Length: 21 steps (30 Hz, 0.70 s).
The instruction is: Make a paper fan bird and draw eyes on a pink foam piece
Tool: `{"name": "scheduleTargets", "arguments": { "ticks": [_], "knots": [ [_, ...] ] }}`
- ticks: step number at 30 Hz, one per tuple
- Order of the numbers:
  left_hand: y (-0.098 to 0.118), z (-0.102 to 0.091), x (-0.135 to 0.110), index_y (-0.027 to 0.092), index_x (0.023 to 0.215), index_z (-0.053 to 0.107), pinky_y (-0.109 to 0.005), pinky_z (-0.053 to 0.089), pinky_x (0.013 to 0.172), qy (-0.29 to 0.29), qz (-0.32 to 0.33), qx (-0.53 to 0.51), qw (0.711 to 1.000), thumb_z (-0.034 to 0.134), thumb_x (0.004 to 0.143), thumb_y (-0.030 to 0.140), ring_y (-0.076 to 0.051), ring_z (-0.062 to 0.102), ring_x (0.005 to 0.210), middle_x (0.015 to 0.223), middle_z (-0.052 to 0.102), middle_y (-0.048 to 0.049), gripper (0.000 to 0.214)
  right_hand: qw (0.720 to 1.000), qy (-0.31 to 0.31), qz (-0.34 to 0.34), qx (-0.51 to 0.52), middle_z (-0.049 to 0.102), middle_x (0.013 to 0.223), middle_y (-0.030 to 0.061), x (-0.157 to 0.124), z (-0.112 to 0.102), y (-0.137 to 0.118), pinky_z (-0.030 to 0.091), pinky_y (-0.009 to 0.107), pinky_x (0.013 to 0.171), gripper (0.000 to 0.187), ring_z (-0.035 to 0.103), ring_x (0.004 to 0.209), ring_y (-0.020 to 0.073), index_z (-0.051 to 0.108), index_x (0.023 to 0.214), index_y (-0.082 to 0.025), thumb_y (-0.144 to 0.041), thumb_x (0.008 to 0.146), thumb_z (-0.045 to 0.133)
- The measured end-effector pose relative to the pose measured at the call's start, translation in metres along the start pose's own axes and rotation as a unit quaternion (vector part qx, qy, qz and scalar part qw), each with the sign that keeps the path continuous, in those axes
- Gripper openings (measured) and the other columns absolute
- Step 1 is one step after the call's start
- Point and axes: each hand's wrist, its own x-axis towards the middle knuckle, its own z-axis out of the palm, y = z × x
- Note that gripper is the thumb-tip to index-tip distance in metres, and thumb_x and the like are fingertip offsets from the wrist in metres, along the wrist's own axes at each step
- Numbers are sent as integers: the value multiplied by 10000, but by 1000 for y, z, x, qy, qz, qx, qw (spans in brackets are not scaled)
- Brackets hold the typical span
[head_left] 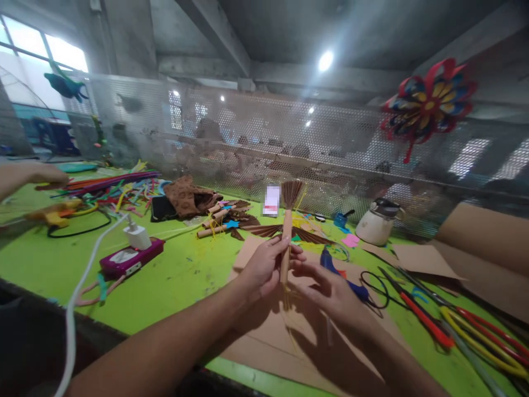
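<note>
My left hand (264, 267) is closed round a brown paper tube (286, 253), held upright over the cardboard. Pleated dark brown paper fans out at the tube's top (292, 193) and as wings on both sides, and thin yellow strands (287, 303) hang from its lower end. Beside the tube's lower part is my right hand (326, 292), its fingers curved and apart; I cannot tell whether they touch it. A blue glue gun (330, 260) lies just beyond my right hand. Flat brown cardboard (260, 331) is under both hands.
Similar tubes (215, 223) lie left of centre. A purple power strip (132, 258) with a white cable is at left, near another person's hand (52, 177). Scissors (483, 336), a red-handled tool (427, 320) and a kettle (376, 223) are at right. A mesh screen (248, 132) borders the back.
</note>
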Motion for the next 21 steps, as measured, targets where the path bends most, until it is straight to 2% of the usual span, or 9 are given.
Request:
{"name": "scheduleTargets", "arguments": {
  "ticks": [2, 4, 6, 8, 11, 14, 17, 21],
  "knots": [
    [-1, 2, -3, 109, 763, 614, -249, 542, 609, -5, 7, -19, 1000, 523, 928, 204, -135, 628, 613, 731, 632, -82, 211, 993, -52, 0, 102, 588, 1191, 118, 2, 14, 6, 506, 360, 796, 453, 567, 1056, 251, 586, 1168, -216, -346, 749, 700],
    [-1, 4, -5, 105, 790, 614, -248, 537, 603, -8, 15, -27, 1000, 527, 926, 206, -141, 634, 626, 749, 635, -88, 191, 979, -83, 10, 187, 619, 1089, 94, 2, 27, 15, 510, 318, 729, 500, 608, 902, 196, 557, 1170, -217, -300, 715, 745],
    [-1, 4, -5, 101, 802, 606, -237, 529, 604, -7, 28, -16, 999, 540, 920, 205, -146, 644, 642, 760, 642, -95, 170, 962, -100, 60, 245, 645, 904, 56, -1, 38, 23, 494, 261, 606, 447, 609, 704, 138, 569, 1088, -196, -284, 697, 765],
    [-2, 3, -5, 104, 804, 591, -231, 522, 610, 2, 37, -6, 999, 555, 910, 207, -147, 644, 646, 760, 647, -93, 153, 951, -89, 103, 277, 620, 677, 19, -5, 47, 28, 446, 221, 468, 293, 543, 495, 94, 580, 951, -156, -360, 773, 692],
    [-2, 2, -4, 111, 789, 565, -173, 460, 523, 15, 40, 1, 999, 577, 893, 212, -93, 580, 559, 724, 631, -60, 146, 954, -65, 134, 261, 586, 537, 3, -13, 55, 27, 340, 177, 341, 293, 457, 368, 73, 554, 814, -147, -437, 852, 575],
    [-1, 1, -3, 118, 769, 547, -134, 371, 448, 26, 54, 13, 998, 603, 869, 211, -51, 491, 485, 688, 602, -25, 147, 945, -57, 185, 265, 593, 616, -3, -17, 56, 20, 285, 146, 324, 283, 491, 435, 68, 578, 861, -146, -425, 824, 610],
    [4, 2, -1, 122, 758, 537, -130, 359, 446, 52, 67, 22, 996, 595, 865, 188, -48, 466, 476, 670, 586, -15, 139, 937, -99, 218, 254, 568, 623, -14, -18, 55, 14, 327, 156, 387, 317, 495, 474, 55, 617, 814, -129, -439, 772, 664],
    [14, 1, 5, 120, 745, 514, -124, 353, 434, 88, 57, 22, 994, 500, 909, 123, -44, 455, 462, 651, 572, -16, 165, 955, -184, 175, 156, 579, 592, -8, -19, 51, 7, 408, 200, 505, 435, 520, 486, 62, 656, 775, -115, -549, 775, 630]
  ]
}}
